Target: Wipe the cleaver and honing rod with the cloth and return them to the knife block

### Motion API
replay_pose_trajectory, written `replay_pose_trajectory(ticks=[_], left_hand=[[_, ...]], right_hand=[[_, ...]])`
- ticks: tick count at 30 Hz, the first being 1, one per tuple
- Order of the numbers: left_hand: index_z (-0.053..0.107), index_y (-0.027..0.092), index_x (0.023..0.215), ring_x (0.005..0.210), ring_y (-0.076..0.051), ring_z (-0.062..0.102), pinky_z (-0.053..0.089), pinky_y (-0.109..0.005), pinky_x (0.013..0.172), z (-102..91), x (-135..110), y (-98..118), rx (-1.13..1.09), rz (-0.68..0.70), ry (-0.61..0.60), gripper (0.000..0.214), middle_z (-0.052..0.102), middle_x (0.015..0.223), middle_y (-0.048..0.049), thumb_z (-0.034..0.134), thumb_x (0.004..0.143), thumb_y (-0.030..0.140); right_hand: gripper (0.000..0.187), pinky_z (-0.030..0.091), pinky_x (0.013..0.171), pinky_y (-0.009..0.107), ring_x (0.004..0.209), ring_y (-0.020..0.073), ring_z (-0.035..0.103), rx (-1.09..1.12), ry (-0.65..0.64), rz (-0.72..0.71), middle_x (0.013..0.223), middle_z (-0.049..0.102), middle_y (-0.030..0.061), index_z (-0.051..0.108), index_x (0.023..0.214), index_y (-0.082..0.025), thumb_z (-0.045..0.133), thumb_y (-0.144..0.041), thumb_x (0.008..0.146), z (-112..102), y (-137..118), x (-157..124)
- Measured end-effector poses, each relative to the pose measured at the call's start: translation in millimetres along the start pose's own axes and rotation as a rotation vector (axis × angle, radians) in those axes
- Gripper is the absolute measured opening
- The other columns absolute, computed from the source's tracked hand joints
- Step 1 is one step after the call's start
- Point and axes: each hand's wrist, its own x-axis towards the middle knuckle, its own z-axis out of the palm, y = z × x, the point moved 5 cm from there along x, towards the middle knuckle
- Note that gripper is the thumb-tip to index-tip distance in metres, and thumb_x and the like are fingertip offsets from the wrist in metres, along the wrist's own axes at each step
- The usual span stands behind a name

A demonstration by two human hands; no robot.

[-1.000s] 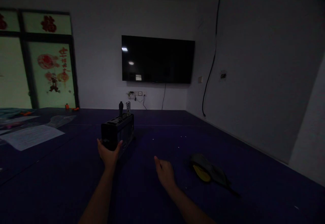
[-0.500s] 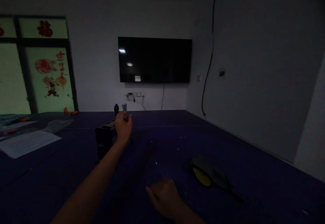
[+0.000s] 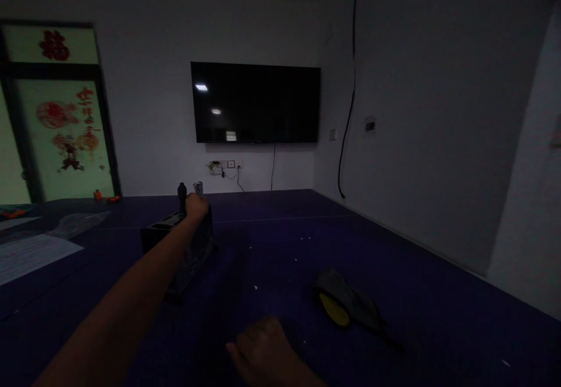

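Note:
My left hand [image 3: 197, 204] reaches far forward to the back end of a black box-like holder [image 3: 188, 258]. Its fingers are hidden behind the hand, so their grip does not show. Just left of the hand a dark, rounded handle-like piece [image 3: 182, 197] stands up from the holder. Right behind the hand is a small light-and-dark patterned piece [image 3: 198, 187]. My right hand [image 3: 263, 349] rests low at the front, its fingers curled into a loose fist with the thumb sticking out; nothing shows in it.
A dark grey pouch-like thing with a yellow patch [image 3: 335, 308] lies on the dark blue table [image 3: 272, 223], right of my right hand. White scraps [image 3: 256, 287] are scattered about. Papers [image 3: 39, 252], clear plastic [image 3: 81, 223] and small orange things [image 3: 105, 196] lie at left.
My left hand has gone from above the holder, fingers bent in the air, down to its back end. My right hand keeps its fist. The view has turned slightly right.

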Motion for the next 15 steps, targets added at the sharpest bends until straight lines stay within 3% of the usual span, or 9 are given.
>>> replay_pose_trajectory(ticks=[6, 15], left_hand=[[0.053, 0.015, 0.116, 0.098, -0.021, 0.058, 0.050, -0.041, 0.082, 2.1, 11, 0, 0.073, -0.098, -0.131, 0.034, 0.056, 0.115, -0.0092, 0.055, 0.087, 0.032], [0.053, 0.016, 0.116, 0.099, -0.021, 0.057, 0.050, -0.040, 0.082, -5.4, 17, 11, 0.049, -0.030, -0.036, 0.034, 0.056, 0.115, -0.0088, 0.055, 0.087, 0.032]], right_hand=[[0.035, 0.026, 0.039, 0.028, 0.036, 0.0138, 0.054, -0.001, -0.042, 0.001, 0.048, 0.061, -0.0011, 0.053, 0.055, -0.020, 0.044, -0.030, 0.087, 3, 1, -2], [0.034, 0.027, 0.038, 0.028, 0.036, 0.0140, 0.053, -0.020, -0.036, -0.024, 0.046, 0.060, -0.0015, 0.054, 0.056, -0.020, 0.044, -0.029, 0.087, -9, -1, 2]])
